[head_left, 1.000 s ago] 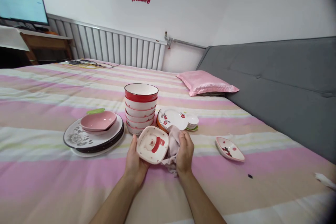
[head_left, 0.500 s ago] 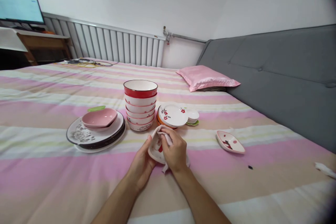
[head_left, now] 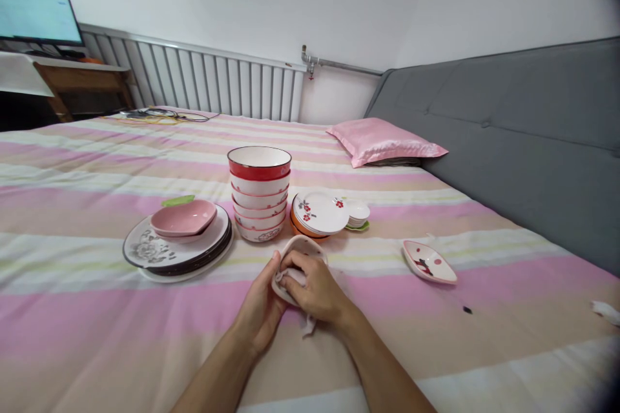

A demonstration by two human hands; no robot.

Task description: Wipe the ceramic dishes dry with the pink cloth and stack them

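Observation:
My left hand (head_left: 261, 310) grips the left edge of a small white dish (head_left: 303, 245), tilted toward me just above the bed. Inside it, my right hand (head_left: 314, 287) presses a bunched white cloth (head_left: 294, 276) against the dish's surface, fingers closed on the cloth. A loose end of the cloth hangs below the dish. My right hand hides much of the dish. Beyond my hands stands a tall stack of bowls (head_left: 259, 197), the top one red outside. Off to the right lies a similar dish with a pink rim and a dark red figure (head_left: 430, 262).
Left of the bowls, stacked plates (head_left: 140, 248) carry a pink dish (head_left: 184, 218). Flowered white plates (head_left: 324, 213) sit behind my hands, beside small white dishes (head_left: 358, 210). A pink pillow (head_left: 387, 141) leans near the grey headboard (head_left: 508, 110). A small black piece (head_left: 467, 310) lies at right.
My right hand has moved the cloth left and down within the dish, toward its left side. The dish's tilt has shifted slightly. My left hand keeps its hold.

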